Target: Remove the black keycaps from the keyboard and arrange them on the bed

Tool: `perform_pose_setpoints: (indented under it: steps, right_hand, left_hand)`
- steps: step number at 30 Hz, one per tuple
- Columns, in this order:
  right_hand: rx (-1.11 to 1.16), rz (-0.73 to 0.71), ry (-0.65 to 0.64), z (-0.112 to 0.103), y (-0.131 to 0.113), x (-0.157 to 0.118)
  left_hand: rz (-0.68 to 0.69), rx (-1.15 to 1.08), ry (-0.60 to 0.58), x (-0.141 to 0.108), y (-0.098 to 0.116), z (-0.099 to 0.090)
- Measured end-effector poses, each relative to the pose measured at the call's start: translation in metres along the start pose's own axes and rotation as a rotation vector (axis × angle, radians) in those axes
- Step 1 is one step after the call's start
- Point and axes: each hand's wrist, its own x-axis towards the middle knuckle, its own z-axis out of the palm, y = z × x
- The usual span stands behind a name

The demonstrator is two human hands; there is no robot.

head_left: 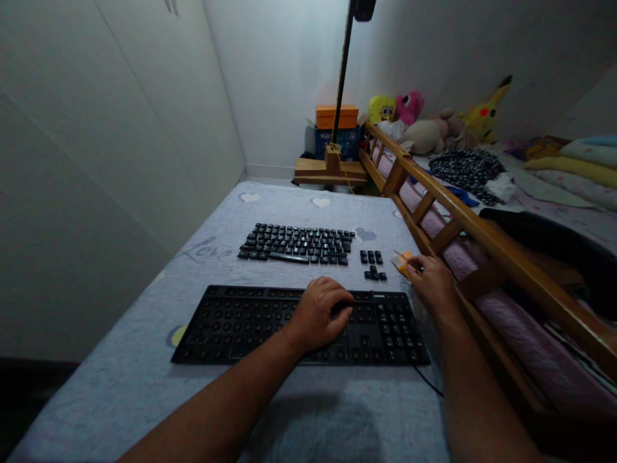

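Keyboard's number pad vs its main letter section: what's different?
Caps: the number pad has keycaps on; the main letter section shows bare key positions.
Size: the number pad is narrower than the main letter section.
Cover: the left hand lies over part of the main letter section, none of the number pad.
Shared: both black.

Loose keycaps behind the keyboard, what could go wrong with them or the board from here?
The loose keycaps sit unfixed on a cloth, so a tug on it might jumble their rows. The right hand is close to the smaller keycap group and could knock pieces out of place. With many key positions uncovered on the keyboard, dust could get in beside the left hand.
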Motion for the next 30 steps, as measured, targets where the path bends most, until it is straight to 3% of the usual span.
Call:
perform_pose_setpoints:
  steps: [7, 12, 16, 21, 30]
  right_hand:
    - [0.294, 0.076, 0.128, -0.013, -0.01, -0.006]
    - [0.531, 0.102, 0.307, -0.018, -0.015, -0.012]
    - [0.379, 0.1, 0.399, -0.02, -0.011, -0.01]
    - [0.001, 0.024, 0.288, -0.014, 0.0, -0.005]
    - [-0.319, 0.172, -0.112, -0.008, 0.0, -0.008]
  left_hand:
    - [0.006, 0.007, -0.002, 0.0, 0.0, 0.001]
    - [0.019, 0.011, 0.006, 0.0, 0.0, 0.0]
    - [0.016, 0.016, 0.004, 0.0, 0.0, 0.001]
    - [0.02, 0.012, 0.001, 0.0, -0.002, 0.001]
    - [0.026, 0.019, 0.014, 0.0, -0.002, 0.003]
